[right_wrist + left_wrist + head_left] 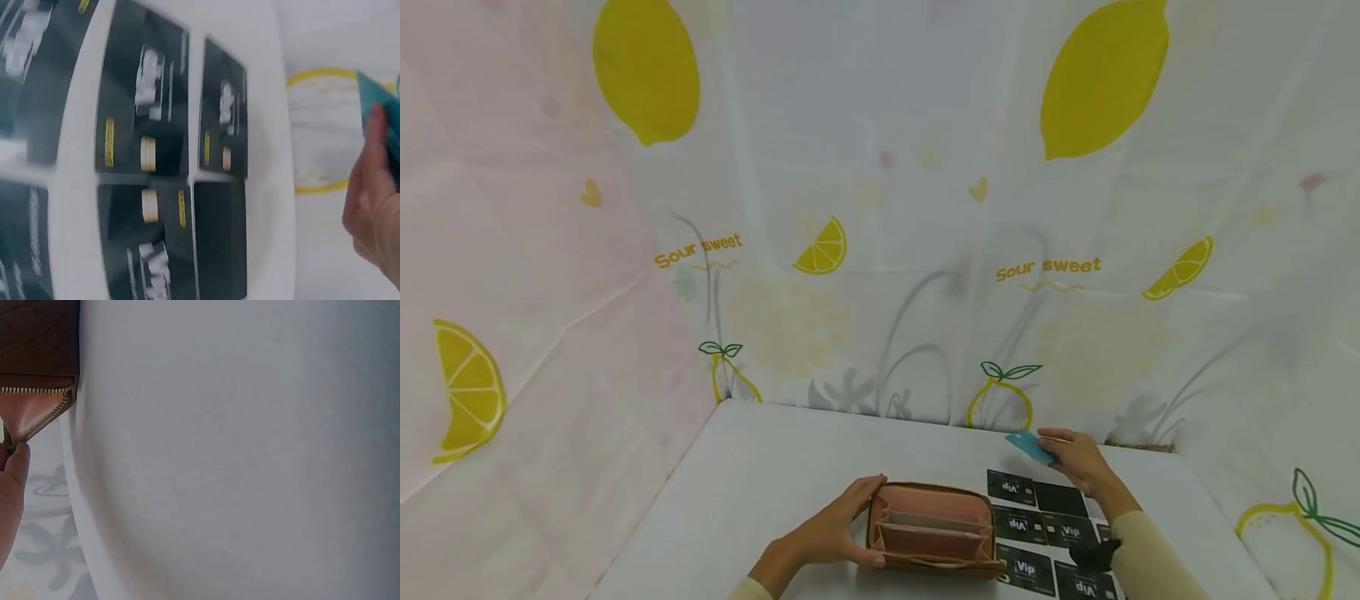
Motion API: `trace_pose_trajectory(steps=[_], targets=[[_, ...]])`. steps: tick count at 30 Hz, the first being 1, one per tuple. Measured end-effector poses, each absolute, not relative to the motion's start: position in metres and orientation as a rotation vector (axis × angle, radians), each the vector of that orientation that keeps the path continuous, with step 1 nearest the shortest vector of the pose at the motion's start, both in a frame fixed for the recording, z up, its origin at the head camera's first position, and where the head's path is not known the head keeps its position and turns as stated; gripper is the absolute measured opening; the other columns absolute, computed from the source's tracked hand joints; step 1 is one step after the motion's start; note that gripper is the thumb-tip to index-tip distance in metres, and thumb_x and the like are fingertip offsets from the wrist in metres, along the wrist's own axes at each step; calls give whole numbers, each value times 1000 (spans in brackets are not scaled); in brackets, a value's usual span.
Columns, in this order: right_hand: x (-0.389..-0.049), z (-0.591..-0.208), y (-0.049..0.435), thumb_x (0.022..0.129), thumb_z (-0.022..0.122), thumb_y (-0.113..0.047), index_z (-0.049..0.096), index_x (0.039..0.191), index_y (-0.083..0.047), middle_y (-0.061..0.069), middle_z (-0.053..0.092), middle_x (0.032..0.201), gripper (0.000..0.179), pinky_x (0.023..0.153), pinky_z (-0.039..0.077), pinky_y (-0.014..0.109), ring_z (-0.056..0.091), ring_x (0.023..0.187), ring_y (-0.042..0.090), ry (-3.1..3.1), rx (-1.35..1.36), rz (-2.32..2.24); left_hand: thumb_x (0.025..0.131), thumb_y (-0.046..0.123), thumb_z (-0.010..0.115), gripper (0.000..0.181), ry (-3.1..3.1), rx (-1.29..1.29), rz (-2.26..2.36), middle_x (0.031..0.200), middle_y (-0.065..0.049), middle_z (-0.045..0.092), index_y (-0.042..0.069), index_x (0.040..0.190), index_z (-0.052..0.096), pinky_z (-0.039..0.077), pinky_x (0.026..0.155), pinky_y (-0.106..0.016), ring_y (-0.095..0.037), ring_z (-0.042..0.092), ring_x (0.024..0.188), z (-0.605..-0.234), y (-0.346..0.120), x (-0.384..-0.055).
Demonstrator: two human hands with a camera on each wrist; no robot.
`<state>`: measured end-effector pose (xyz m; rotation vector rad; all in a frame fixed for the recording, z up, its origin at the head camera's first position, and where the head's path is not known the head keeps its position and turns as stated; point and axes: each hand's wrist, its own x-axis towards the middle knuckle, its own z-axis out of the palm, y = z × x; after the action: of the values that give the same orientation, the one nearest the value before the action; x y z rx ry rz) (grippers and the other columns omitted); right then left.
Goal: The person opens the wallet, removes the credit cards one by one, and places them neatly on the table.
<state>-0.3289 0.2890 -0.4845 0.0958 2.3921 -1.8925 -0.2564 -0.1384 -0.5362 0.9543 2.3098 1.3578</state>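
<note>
A brown zip-around wallet (931, 502) stands unzipped on the white table, showing its pink lining and inner dividers. My left hand (831, 529) grips its left side, thumb at the front corner and fingers at the back one. In the left wrist view, a finger touches the gold-toothed zipper edge of the wallet (39, 347). Farther back on the right, my right hand (1078, 462) holds a flat teal piece, like a card (1030, 447), above the table. Something dark shows beneath the teal piece (369, 94) in the right wrist view; its kind is unclear.
Several black cards marked "Vip" (1024, 569) lie in rows right of the wallet; one card (1060, 499) shows a plain black face. A black object (1093, 555) sits by the right sleeve. A lemon-printed curtain (865, 208) hangs behind the white table (760, 467).
</note>
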Motion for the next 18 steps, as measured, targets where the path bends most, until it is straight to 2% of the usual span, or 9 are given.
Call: trace_pose_trajectory(steps=[3, 6, 8, 12, 15, 18], targets=[[-324, -480, 283, 101, 49, 0, 20, 146, 17, 33, 22, 147, 56, 98, 47, 30, 63, 94, 10, 1918, 154, -2249, 79, 39, 82, 108, 2292, 954, 1375, 156, -10, 19, 12, 157, 13, 28, 114, -35, -28, 23, 144, -536, -138, -257], [-318, -477, 277, 100, 49, 4, 3, 151, 11, 29, 3, 155, 69, 109, 35, 31, 61, 99, 5, 1739, 133, -2359, 79, 39, 82, 108, 2287, 955, 1380, 156, -11, 20, 13, 157, 13, 28, 114, -34, -28, 24, 143, -536, -139, -257], [-315, -476, 275, 98, 55, 1, 3, 152, 8, 29, 6, 155, 75, 108, 35, 29, 60, 100, 2, 1832, 120, -2319, 79, 39, 82, 107, 2288, 959, 1379, 156, -11, 19, 14, 157, 13, 28, 114, -35, -28, 23, 144, -536, -139, -257], [-309, -474, 273, 94, 66, -7, 22, 149, 11, 31, 32, 144, 73, 97, 48, 36, 63, 99, 8, 2086, 126, -2249, 79, 39, 82, 107, 2286, 961, 1382, 156, -11, 19, 16, 157, 13, 29, 113, -36, -29, 23, 144, -536, -139, -257], [-306, -473, 274, 96, 63, -11, 34, 143, 14, 29, 47, 130, 61, 90, 53, 43, 65, 100, 17, 2201, 85, -2213, 80, 39, 81, 107, 2291, 962, 1376, 156, -10, 19, 16, 157, 12, 30, 113, -35, -30, 23, 143, -537, -139, -256], [-305, -469, 274, 99, 60, -15, 38, 139, 14, 26, 54, 119, 54, 84, 56, 39, 65, 97, 21, 2390, 24, -2046, 80, 40, 81, 106, 2292, 965, 1371, 156, -11, 18, 16, 157, 12, 31, 113, -35, -30, 24, 143, -536, -138, -256]])
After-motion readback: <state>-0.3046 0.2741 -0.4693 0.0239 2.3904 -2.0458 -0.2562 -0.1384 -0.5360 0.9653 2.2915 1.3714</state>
